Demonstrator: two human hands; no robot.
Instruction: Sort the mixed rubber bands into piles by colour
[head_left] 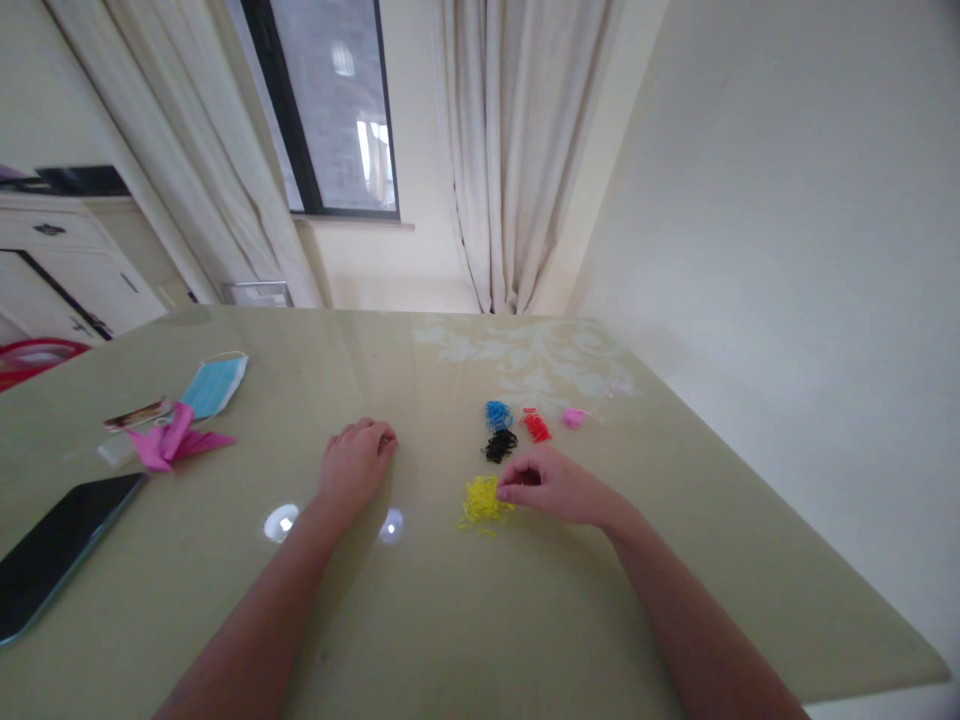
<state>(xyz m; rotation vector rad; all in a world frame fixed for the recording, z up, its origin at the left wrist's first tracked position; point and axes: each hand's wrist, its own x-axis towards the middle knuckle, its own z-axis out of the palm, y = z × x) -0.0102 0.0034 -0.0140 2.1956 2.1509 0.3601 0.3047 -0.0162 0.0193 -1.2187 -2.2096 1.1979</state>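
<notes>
My right hand [551, 485] is at the right edge of a loose pile of small, thin yellow pieces [480, 500], thumb and forefinger pinched together; whatever lies between the tips is too small to make out. Just beyond it lie a black pile [499, 445], a blue pile [497, 415] and a red pile [536, 427] of similar small pieces. A small pink item [574, 417] sits to the right of the red ones. My left hand [356, 460] rests on the table, left of the piles, with its fingers curled in; their inner side is hidden.
The glossy table [420, 630] reflects ceiling lights. At its left lie a black-screened phone [64, 545], a pink folded shape [176, 440] and a blue face mask [216, 385]. A white wall [787, 250] runs along the right side.
</notes>
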